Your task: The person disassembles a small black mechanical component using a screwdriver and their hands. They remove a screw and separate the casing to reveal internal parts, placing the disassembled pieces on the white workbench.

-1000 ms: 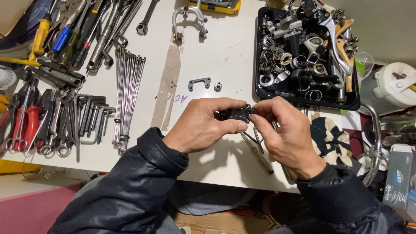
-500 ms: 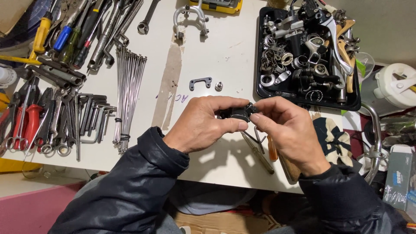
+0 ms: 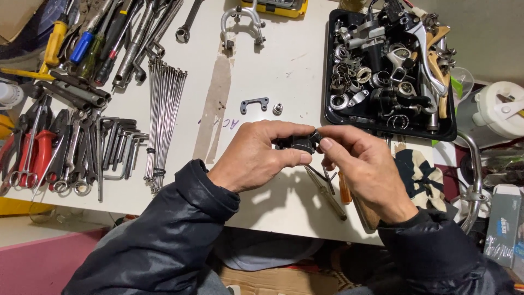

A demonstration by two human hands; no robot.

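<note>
A small black metal part [image 3: 302, 143] is pinched between both hands above the white table [image 3: 295, 82]. My left hand [image 3: 256, 155] grips it from the left with thumb and fingers. From the right, my right hand [image 3: 365, 169] holds its other end with thumb and forefinger. Under the hands a screwdriver [image 3: 327, 194] with an orange handle [image 3: 344, 188] lies on the table. A small dark bracket [image 3: 255, 104] and a little metal nut [image 3: 278, 108] sit just beyond the hands.
A black tray [image 3: 333, 117] full of metal bicycle parts stands at the back right. A bundle of spokes [image 3: 164, 109], hex keys [image 3: 117, 145], pliers, wrenches and screwdrivers crowd the left side. A silver brake caliper [image 3: 243, 19] lies at the back.
Both hands stay together on the small black part, with only slight shifts of the fingers.
</note>
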